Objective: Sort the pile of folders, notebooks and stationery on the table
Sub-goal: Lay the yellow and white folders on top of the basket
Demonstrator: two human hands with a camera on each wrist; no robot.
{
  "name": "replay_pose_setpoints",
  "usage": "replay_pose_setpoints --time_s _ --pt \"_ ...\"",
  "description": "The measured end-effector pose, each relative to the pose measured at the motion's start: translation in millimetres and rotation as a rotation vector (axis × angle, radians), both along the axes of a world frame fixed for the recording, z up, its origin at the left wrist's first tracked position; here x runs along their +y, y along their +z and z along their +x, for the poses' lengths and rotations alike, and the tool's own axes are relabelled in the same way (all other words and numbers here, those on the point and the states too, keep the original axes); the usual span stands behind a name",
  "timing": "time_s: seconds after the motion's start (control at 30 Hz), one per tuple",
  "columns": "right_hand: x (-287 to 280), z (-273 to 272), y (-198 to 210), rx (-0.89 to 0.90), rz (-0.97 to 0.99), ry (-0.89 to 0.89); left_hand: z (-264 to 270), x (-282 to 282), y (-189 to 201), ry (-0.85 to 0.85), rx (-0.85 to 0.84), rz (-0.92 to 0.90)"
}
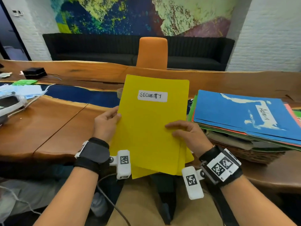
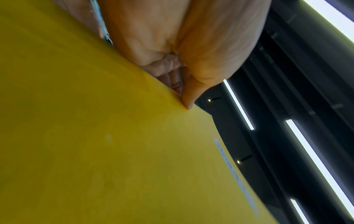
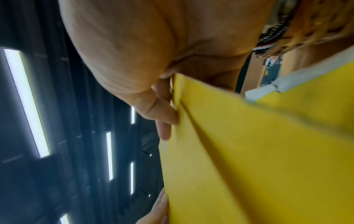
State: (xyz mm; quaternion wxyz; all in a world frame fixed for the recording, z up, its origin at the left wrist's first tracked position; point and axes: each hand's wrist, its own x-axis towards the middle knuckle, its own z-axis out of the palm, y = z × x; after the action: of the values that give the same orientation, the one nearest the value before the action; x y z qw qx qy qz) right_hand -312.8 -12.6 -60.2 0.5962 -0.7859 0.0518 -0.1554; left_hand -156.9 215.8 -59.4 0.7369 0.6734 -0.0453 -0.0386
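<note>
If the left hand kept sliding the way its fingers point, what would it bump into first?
Probably the right hand. The left hand points rightward across the yellow folder it already grips, and the right hand holds the far edge; depth is hard to judge.

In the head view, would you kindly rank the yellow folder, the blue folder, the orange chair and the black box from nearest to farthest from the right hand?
1. Yellow folder: held by the right hand, in front of the person.
2. Blue folder: top of the pile on the right.
3. Orange chair: across the table, centre.
4. Black box: far left on the table.
</note>
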Motion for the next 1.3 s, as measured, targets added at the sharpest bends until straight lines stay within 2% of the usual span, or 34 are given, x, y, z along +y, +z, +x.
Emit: replay_pose_setpoints --time_s 0.1,0.2,0.27,0.33,0.4,0.43,0.53,0.63,0.77,0.87,0.93,1.07,1.2,1.3 --pt "6.5 -5.9 12.1 -0.028 -0.105 -0.109 -2.4 -7.5 1.1 0.000 -0.007 0.022" --pt "8.1 -6.5 17.3 -0.191 0.005 -0.281 -12.5 -21.0 1.6 0.047 -0.114 0.073" --pt "5.9 -4.5 19.3 -0.266 0.087 -0.306 -24.9 -33.1 0.7 0.041 -0.122 0.074" --pt "1.9 -3.6 18.9 -0.278 0.146 -0.284 -38.9 -45.7 0.1 -0.109 -0.033 0.028" --pt "-2.8 -2.9 16.8 -0.264 0.140 -0.248 -55.0 -59.7 -1.9 -0.335 0.068 -0.037" --pt "-3.2 -4.3 17.5 -0.260 0.121 -0.232 -62.5 -66.6 -2.8 -0.390 0.074 -0.057" --pt "-6.6 -7.4 20.0 -0.261 0.100 -0.199 -69.0 -77.7 -6.4 -0.307 -0.017 -0.089" --pt "-16.4 -16.8 22.1 -0.295 -0.025 -0.243 -59.9 -79.8 -4.4 -0.238 -0.119 -0.083" --pt "-50.1 -38.3 29.8 -0.332 -0.121 -0.503 -49.2 -82.6 1.2 -0.218 -0.247 -0.009" --pt "-77.7 -63.5 40.3 -0.351 -0.186 -0.652 -51.4 -97.0 4.7 -0.250 -0.272 -0.015" --pt "-94.0 -80.6 41.3 -0.309 -0.239 -0.718 -57.3 -114.2 5.5 -0.313 -0.267 -0.022" --pt "-119.1 -109.8 33.1 -0.071 -0.370 -0.791 -75.3 -146.8 7.4 -0.501 -0.288 0.009" --pt "-136.5 -142.4 29.3 0.128 -0.442 -0.857 -86.3 -173.6 3.2 -0.613 -0.436 0.245" --pt "-149.1 -160.5 24.9 0.191 -0.511 -0.916 -81.3 -188.3 -8.3 -0.635 -0.529 0.383"
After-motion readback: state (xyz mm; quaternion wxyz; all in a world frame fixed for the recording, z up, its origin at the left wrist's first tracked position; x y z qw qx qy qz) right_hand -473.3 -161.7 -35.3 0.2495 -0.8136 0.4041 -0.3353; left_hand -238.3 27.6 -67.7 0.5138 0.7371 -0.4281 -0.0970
